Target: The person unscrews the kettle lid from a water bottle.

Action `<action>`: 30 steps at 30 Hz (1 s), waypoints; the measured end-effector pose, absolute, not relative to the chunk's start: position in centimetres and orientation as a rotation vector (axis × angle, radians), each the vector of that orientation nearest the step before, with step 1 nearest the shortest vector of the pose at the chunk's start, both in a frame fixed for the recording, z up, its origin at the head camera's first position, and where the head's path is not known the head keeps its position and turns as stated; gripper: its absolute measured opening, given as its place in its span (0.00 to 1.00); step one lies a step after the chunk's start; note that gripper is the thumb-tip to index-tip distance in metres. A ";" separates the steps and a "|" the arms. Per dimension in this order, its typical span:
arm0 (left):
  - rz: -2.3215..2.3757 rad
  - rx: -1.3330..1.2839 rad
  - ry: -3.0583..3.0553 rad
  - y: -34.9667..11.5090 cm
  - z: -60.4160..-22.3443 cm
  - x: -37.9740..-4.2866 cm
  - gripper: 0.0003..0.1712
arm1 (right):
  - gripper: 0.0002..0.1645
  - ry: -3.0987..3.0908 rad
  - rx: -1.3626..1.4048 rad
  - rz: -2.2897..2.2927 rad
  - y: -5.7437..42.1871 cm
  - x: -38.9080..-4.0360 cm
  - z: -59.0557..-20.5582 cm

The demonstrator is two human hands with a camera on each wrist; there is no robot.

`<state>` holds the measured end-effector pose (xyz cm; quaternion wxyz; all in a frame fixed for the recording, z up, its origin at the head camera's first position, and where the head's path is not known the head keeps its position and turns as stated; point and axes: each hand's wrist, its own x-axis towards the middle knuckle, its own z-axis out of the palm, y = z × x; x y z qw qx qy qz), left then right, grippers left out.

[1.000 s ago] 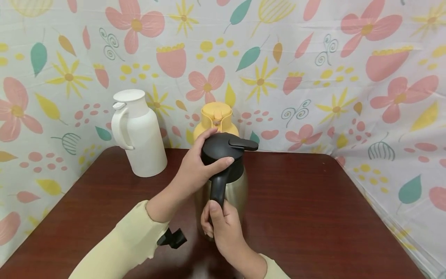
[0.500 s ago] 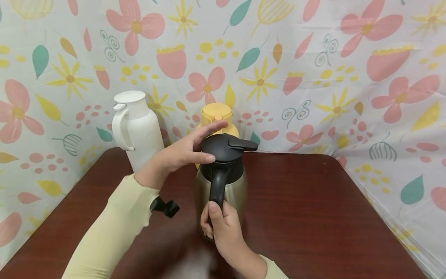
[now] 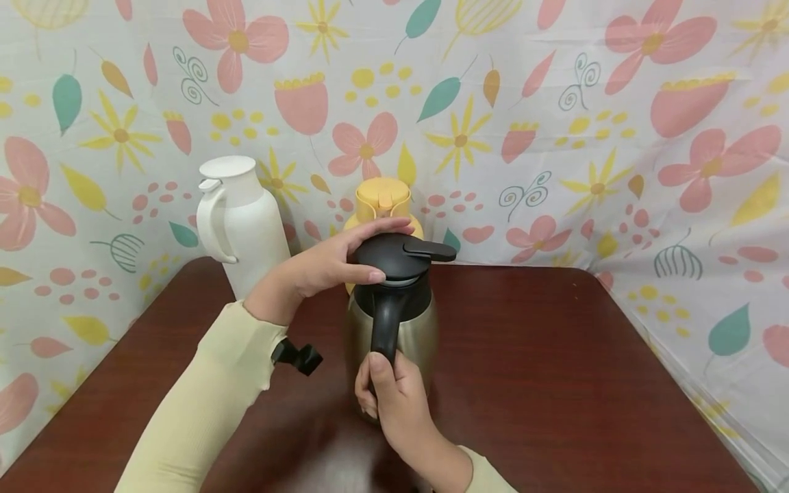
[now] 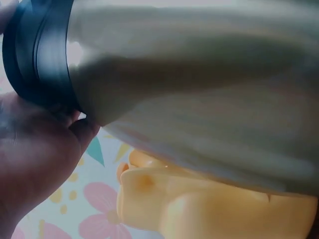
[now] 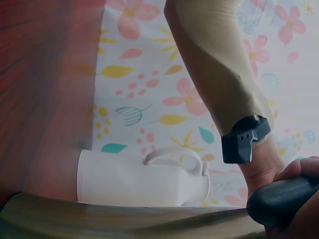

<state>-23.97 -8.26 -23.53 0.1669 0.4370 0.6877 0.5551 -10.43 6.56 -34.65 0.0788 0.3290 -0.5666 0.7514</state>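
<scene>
A steel vacuum jug point(image 3: 419, 346) with a black collar stands upright at the table's middle. My right hand point(image 3: 403, 411) grips its black handle point(image 3: 386, 325), fingers wrapped round the lower part. Across the black lid point(image 3: 391, 257) lies my left hand point(image 3: 320, 267). The left thumb presses the near edge, and the other fingers reach over the far side. By the thumb, a thin pale line shows under the lid's edge. The lid's lever points right. In the left wrist view the left hand point(image 4: 40, 154) is right at the black collar point(image 4: 50, 55).
Behind the steel jug stands a yellow jug point(image 3: 383, 198), partly hidden. A white jug point(image 3: 249, 219) is at the back left, partly behind the left forearm. A black camera mount point(image 3: 298, 356) hangs off the left wrist. Flower-patterned cloth point(image 3: 518, 123) closes in the dark red table point(image 3: 542, 370).
My left hand shifted leftward and loosened on the lid, then settled back on it with the thumb further left. A pale line now shows below the lid. The right hand kept its grip.
</scene>
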 end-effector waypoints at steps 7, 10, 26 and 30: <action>1.653 1.185 2.025 -8.1 -23.6 -22.6 0.63 | 0.30 -1.708 0.976 2.242 6.5 -10.4 -34.5; 1.658 1.167 2.089 -7.8 -23.5 -22.0 0.55 | 0.31 -1.716 0.964 2.253 6.6 -10.3 -34.5; 1.755 1.131 2.236 -7.1 -24.3 -21.5 0.48 | 0.30 -1.691 1.013 2.251 6.7 -10.5 -34.6; 1.785 1.106 2.206 -6.9 -24.5 -21.9 0.48 | 0.30 -1.703 1.000 2.260 6.7 -10.4 -34.5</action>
